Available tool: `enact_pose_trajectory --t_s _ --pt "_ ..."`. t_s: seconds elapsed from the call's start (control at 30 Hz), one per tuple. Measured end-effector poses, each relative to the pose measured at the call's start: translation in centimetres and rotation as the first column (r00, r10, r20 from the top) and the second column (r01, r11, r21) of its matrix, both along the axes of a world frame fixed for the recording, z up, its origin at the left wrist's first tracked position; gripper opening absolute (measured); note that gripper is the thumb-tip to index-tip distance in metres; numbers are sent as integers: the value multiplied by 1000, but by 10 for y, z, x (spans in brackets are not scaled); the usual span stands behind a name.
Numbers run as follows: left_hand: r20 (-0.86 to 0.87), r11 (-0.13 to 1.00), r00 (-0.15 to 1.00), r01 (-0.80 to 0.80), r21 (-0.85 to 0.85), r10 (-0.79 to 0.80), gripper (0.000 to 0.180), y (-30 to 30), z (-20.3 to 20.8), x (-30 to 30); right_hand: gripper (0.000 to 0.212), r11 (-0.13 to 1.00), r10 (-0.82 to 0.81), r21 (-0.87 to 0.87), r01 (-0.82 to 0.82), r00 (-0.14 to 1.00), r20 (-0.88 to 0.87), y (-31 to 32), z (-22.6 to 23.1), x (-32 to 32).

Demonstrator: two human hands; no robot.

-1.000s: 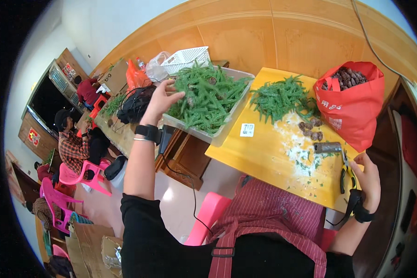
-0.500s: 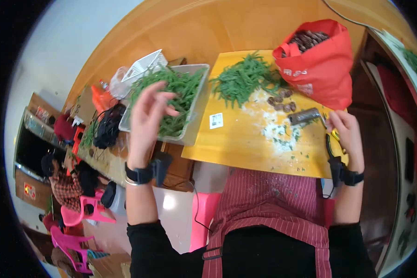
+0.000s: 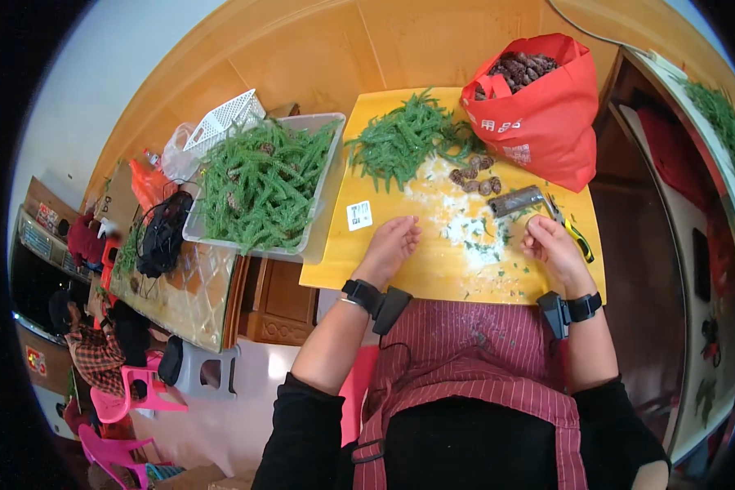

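My left hand (image 3: 390,243) hovers over the front left of the yellow board (image 3: 351,265), fingers curled closed, with nothing visible in them. My right hand (image 3: 554,247) is pinched closed near the front right; anything between its fingertips is too small to make out. Just behind it lie pliers (image 3: 581,240) with yellow and black handles, partly covered by the hand. Close to its fingertips is a dark, shiny cylinder (image 3: 516,201). Brown pinecones (image 3: 471,185) sit beyond, beside scattered white powder (image 3: 463,230). A heap of green artificial pine sprigs (image 3: 400,140) rests at the back left.
A translucent tub (image 3: 328,175) full of pine sprigs stands left of the board. At the back right is a red bag (image 3: 539,122) of pinecones. A white label (image 3: 359,216) lies on the board. People and pink chairs (image 3: 143,388) are at far left.
My left hand has moved from above the tub to the board, and its spread fingers have closed. My right hand has shifted left off the pliers. The whole view has shifted slightly.
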State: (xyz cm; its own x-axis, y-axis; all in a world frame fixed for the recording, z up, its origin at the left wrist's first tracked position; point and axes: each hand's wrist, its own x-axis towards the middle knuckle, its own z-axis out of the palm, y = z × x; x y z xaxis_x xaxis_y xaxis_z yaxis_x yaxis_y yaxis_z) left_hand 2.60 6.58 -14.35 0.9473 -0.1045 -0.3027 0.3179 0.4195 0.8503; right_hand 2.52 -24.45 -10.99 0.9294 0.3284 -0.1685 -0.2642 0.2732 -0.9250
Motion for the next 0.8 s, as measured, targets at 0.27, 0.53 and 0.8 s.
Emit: enact_pose_trajectory --t_s 0.27,0.53,0.8 --pt "8 998 1000 1 -61 -1 22 5 -9 8 12 997 75 39 -73 995 -62 -5 -2 1" --pt "-35 994 997 -66 -84 63 23 6 -9 11 11 975 204 108 -196 977 -66 -7 -6 9" --pt "-36 995 998 -50 -91 47 24 6 -10 6 13 973 216 -71 -219 975 -51 -2 -6 -2"
